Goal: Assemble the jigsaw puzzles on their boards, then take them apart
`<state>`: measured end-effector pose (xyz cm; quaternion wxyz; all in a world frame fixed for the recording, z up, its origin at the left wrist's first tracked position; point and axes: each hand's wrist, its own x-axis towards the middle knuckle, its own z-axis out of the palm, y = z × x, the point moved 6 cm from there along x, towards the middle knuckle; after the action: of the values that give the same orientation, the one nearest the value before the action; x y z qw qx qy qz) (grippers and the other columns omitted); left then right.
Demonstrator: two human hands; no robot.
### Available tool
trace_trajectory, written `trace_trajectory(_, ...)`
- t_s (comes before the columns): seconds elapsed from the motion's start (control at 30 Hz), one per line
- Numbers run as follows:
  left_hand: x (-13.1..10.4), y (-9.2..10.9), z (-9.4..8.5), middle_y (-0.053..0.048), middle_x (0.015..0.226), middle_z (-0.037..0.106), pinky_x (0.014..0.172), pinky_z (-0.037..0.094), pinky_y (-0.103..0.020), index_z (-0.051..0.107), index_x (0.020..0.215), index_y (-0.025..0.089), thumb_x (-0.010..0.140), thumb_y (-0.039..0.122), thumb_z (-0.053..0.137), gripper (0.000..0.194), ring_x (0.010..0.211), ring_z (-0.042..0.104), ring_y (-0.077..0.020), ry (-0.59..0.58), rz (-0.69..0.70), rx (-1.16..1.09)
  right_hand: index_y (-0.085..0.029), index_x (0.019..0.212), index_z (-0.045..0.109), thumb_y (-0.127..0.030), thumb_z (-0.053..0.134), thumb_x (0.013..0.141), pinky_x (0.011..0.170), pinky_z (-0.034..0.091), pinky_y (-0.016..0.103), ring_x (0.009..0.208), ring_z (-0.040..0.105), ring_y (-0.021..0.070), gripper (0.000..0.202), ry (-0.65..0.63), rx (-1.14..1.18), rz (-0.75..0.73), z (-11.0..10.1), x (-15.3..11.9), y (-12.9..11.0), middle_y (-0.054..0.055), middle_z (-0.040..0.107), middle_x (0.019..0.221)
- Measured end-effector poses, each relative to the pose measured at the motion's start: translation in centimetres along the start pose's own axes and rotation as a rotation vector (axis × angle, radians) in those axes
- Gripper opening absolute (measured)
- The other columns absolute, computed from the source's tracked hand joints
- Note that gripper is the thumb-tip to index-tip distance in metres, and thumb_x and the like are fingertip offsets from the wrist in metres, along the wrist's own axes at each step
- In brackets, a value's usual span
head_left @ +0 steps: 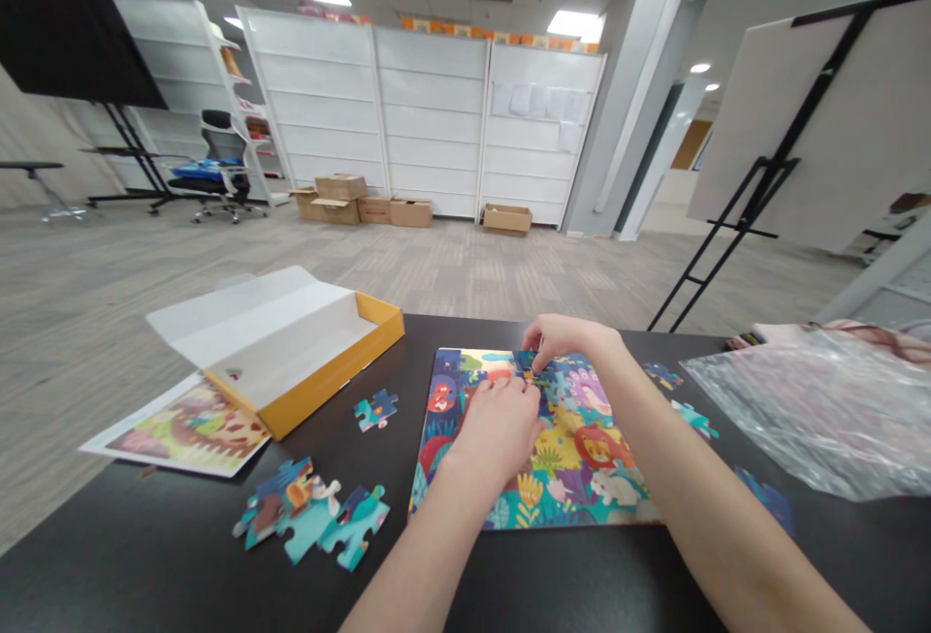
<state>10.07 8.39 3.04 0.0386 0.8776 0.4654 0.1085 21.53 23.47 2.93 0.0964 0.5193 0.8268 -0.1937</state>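
A colourful animal jigsaw puzzle (553, 488) lies on the black table in front of me. My left hand (501, 420) rests palm down on its middle, the fingers lying on the picture and their tips partly hidden. At the puzzle's far edge, my right hand (565, 334) pinches a dark blue puzzle piece (524, 360) between thumb and fingers. That piece touches or lies just over the picture; which of the two I cannot tell. Several loose pieces (291, 507) are heaped to the left, and a single piece (376, 410) lies nearer the puzzle.
An open yellow box (327, 381) stands at the back left, on a printed picture sheet (189, 429). To the right are more loose pieces (694, 418) and a clear plastic bag (807, 410). Beyond the table (407, 575) stand shelves, cardboard boxes (341, 202) and an easel (756, 187).
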Motion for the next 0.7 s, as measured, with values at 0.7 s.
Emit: trace_trajectory(0.7,0.0,-0.6,-0.1,-0.012,0.109,0.07,0.088,0.054,-0.039,0.065,0.102,0.014,0.092,0.03,0.066,0.019,0.102,0.068,-0.0291,-0.023,0.001,-0.07,-0.022,0.112,0.077,-0.019,0.08,0.062,0.069,0.052,0.027,0.087,0.072,0.0244,0.05,0.054,-0.008,0.005,-0.2,0.3,0.1,0.006,0.078,0.101)
